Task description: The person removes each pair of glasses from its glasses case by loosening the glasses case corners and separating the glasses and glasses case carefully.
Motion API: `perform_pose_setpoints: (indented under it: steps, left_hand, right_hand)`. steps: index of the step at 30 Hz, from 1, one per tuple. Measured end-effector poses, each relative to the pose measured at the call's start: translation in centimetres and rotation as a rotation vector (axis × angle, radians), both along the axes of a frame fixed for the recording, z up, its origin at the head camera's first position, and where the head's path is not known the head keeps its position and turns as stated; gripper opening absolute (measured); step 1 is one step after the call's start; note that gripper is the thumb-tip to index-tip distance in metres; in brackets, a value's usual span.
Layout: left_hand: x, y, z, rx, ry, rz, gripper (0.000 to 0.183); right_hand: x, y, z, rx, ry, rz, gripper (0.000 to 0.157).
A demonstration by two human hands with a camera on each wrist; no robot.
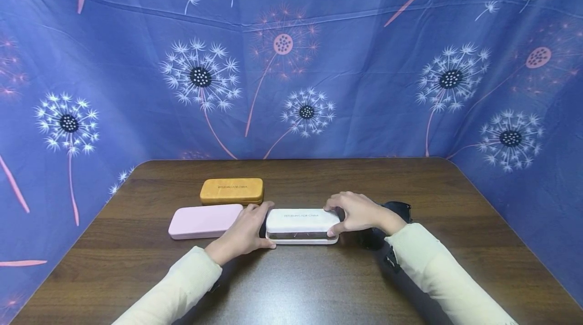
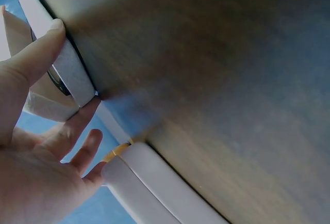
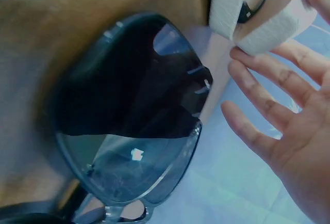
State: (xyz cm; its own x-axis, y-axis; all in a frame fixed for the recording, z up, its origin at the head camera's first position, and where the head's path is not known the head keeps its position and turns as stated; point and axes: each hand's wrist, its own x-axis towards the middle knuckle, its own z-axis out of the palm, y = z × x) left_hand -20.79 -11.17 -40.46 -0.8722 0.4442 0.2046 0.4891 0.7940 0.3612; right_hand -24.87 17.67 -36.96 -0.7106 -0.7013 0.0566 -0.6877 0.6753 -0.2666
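A white glasses case (image 1: 300, 217) lies on the table in the head view, its lid raised a little at the front. Inside the gap, dark-framed glasses (image 3: 247, 13) show in the right wrist view. My left hand (image 1: 245, 229) holds the case's left end, thumb at the lower front edge and fingers toward the back. At the right end, my right hand (image 1: 357, 212) grips the case with its thumb in front and fingers behind. Dark sunglasses (image 3: 129, 84) stand close beside the right hand, partly hidden by the forearm in the head view.
A pink glasses case (image 1: 205, 219) lies closed just left of the left hand. Behind it sits a closed yellow glasses case (image 1: 232, 192). The brown wooden table (image 1: 300, 289) backs onto a blue dandelion-print cloth (image 1: 364, 87), which also hangs along both sides.
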Motion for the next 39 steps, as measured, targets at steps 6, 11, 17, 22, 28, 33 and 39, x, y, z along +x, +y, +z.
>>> perform_pose_setpoints:
  steps: [6,11,17,22,28,33,39]
  left_hand:
    - [0.0,0.1,-0.1,0.009,0.023,-0.014,0.086]
    - [0.1,0.1,-0.1,0.02,0.021,-0.02,0.081]
    - [0.1,0.1,-0.1,0.029,0.03,-0.023,0.08]
    - [0.1,0.1,-0.2,0.033,0.034,-0.022,0.081]
    - [0.1,0.2,-0.3,0.036,0.018,0.0,0.083]
    - [0.1,0.2,-0.3,0.036,0.009,0.014,0.085]
    - [0.1,0.2,-0.3,0.036,-0.004,0.037,0.087]
  right_hand:
    - [-0.7,0.1,0.7,-0.009,-0.129,0.02,0.046]
    - [-1.1,0.2,1.0,-0.042,-0.247,0.011,0.047]
    - [-1.4,0.3,1.2,-0.025,-0.254,0.023,0.045]
    - [-1.4,0.3,1.2,0.021,-0.256,0.026,0.047]
    - [-1.5,0.2,1.3,0.047,-0.248,0.06,0.048]
    - [-1.5,0.2,1.4,0.031,-0.283,0.07,0.047]
    - [-1.6,0.3,1.2,0.001,-0.298,0.098,0.042]
